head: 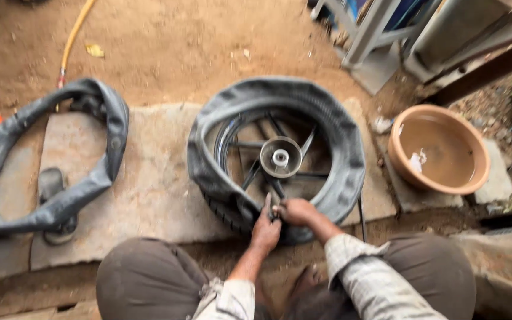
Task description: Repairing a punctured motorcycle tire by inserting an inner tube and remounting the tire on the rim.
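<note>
A motorcycle wheel (280, 157) with black spokes and a silver hub lies flat on a stone slab (149, 184). Its tyre (223, 210) is still around the rim, and a grey inner tube (280, 95) lies loosely draped over the top. My left hand (266, 228) grips the near edge of the tube and tyre, fingers closed. Right beside it, my right hand (294, 210) is closed on the same near edge; a small tool may be between them, too blurred to tell.
A second limp inner tube (60, 160) lies on the slab at the left. A tan basin (437, 151) with murky water stands at the right. A yellow hose (75, 32) runs across the dirt behind. Metal frames (374, 35) stand at the back right. My knees frame the bottom.
</note>
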